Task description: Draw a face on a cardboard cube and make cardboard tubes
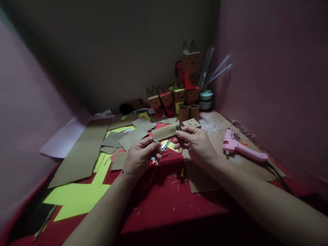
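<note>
A short strip of brown cardboard [165,132] with dark print at its right end is held up between my two hands. My left hand [140,154] pinches its left end, and my right hand [196,142] grips the printed right end between thumb and fingers. Below the strip, a scissors blade [166,145] shows beside my left fingers; the handles are mostly hidden by that hand. Behind my right hand lies a cardboard piece with small marks [191,123]. Two cardboard tubes [183,114] stand just beyond it.
A pink glue gun [243,149] with a cord lies on a cardboard sheet at the right. Animal figures of cardboard [166,100] stand at the back beside a lidded jar [206,99]. Yellow paper [79,198] and a large cardboard sheet [84,147] cover the red cloth's left side.
</note>
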Tool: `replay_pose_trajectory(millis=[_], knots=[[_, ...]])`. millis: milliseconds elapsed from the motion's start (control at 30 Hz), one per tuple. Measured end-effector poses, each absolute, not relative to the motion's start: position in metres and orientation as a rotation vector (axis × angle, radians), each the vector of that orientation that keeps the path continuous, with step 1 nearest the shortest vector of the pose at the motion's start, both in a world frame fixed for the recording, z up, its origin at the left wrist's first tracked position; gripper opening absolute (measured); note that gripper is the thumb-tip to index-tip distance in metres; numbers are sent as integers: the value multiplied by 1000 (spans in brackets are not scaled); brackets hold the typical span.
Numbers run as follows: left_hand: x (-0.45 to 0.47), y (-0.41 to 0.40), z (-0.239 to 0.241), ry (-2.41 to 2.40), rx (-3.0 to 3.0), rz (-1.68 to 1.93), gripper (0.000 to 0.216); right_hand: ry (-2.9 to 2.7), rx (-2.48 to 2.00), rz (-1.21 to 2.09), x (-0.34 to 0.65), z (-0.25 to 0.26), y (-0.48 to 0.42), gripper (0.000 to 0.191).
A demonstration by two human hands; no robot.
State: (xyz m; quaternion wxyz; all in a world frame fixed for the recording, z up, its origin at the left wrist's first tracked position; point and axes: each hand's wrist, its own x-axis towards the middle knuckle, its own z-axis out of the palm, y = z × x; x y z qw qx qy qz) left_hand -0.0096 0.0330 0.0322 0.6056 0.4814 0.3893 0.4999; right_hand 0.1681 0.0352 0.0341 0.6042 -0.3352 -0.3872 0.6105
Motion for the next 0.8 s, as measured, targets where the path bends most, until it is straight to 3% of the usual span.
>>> replay_pose_trajectory(millis=[433, 800], knots=[[-8, 36, 36, 795, 962, 1163, 21, -873, -779, 1406, 166, 28, 38, 19], [-8, 31, 32, 1183, 1296, 1260, 15, -854, -802, 1500, 164, 29, 33, 19]])
